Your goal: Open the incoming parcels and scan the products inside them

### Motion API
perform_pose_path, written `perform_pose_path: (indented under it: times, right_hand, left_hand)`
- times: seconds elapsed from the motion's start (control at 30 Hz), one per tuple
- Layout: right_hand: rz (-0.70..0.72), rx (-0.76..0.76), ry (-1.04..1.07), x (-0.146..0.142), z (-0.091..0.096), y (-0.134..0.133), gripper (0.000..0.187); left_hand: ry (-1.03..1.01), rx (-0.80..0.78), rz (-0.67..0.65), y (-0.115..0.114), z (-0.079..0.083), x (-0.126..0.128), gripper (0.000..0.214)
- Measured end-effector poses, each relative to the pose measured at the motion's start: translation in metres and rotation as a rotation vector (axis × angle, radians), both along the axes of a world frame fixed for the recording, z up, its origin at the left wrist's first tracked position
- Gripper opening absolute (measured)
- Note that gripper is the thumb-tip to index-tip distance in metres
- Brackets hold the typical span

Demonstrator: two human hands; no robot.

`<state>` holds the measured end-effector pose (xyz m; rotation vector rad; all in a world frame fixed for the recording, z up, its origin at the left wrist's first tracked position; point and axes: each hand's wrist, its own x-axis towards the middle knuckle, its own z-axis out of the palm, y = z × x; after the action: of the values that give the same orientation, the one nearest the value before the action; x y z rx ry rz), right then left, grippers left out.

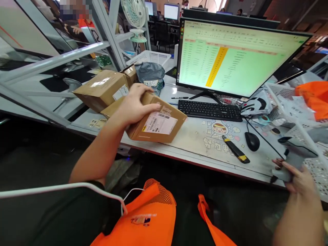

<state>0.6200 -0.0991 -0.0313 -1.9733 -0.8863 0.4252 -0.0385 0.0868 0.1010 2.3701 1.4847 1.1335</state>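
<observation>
My left hand (139, 104) grips the top of a brown cardboard box (176, 128), which is tilted at the desk's front edge. A white shipping label (160, 123) with barcodes faces me on its side. At the far right, my right hand (299, 177) is closed round the grip of a grey handheld barcode scanner (294, 157); part of the scanner blends with the clutter behind. Left of the held box sits another cardboard box (102, 87). Behind it lies a dark grey plastic parcel bag (150, 73).
A monitor (238, 61) stands behind a black keyboard (210, 110). A box cutter (235, 149) and a mouse (252, 141) lie on the desk mat. White baskets (283, 90) hold packets on the right. Metal frame bars (51, 61) cross the left side, near a small fan (134, 13).
</observation>
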Motion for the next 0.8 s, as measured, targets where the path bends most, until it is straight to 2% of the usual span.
perform_pose_path:
  times: [0.03,0.1,0.17,0.2,0.27,0.33,0.4,0.5,0.57,0.63,0.7,0.73,0.8]
  right_hand:
    - [0.079,0.057,0.081,-0.022,0.005,-0.004,0.034]
    - [0.173,0.061,0.229,-0.076,0.014,-0.01,0.028]
    - [0.246,0.012,0.256,-0.137,0.024,-0.011,0.028]
    - [0.379,-0.016,0.28,-0.168,0.029,-0.01,0.03]
    - [0.624,0.038,0.26,-0.22,0.038,-0.003,0.044]
    - [0.807,0.086,0.229,-0.255,0.046,0.003,0.049]
    - [0.895,0.107,0.214,-0.271,0.051,0.003,0.047]
    - [0.854,0.124,0.22,-0.262,0.05,-0.007,0.05]
    - [0.72,0.112,0.215,-0.237,0.042,-0.015,0.052]
    - [0.495,0.071,0.184,-0.198,0.029,-0.017,0.049]
    - [0.231,0.02,0.142,-0.146,0.016,-0.013,0.045]
    - [0.12,-0.004,0.128,-0.117,0.011,-0.01,0.044]
    - [0.002,-0.058,0.096,-0.06,0.004,-0.002,0.038]
  left_hand:
    - [0.034,-0.05,-0.05,0.007,0.009,0.015,0.057]
    - [0.073,-0.141,-0.117,0.021,0.016,0.047,0.059]
    - [0.081,-0.207,-0.144,0.034,0.01,0.078,0.061]
    - [0.07,-0.22,-0.154,0.04,0.006,0.091,0.061]
    - [0.027,-0.207,-0.186,0.049,-0.004,0.111,0.061]
    - [0.002,-0.173,-0.217,0.054,-0.011,0.124,0.06]
    - [0.034,-0.172,-0.209,0.052,-0.012,0.131,0.061]
    - [0.063,-0.179,-0.168,0.031,-0.004,0.129,0.062]
    - [0.032,-0.138,-0.169,0.006,0.003,0.116,0.062]
    - [-0.006,-0.081,-0.183,-0.021,0.006,0.093,0.063]
    - [-0.049,-0.027,-0.192,-0.041,0.0,0.063,0.061]
    - [-0.07,0.006,-0.207,-0.046,-0.006,0.049,0.059]
    - [-0.145,0.115,-0.236,-0.048,-0.028,0.024,0.057]
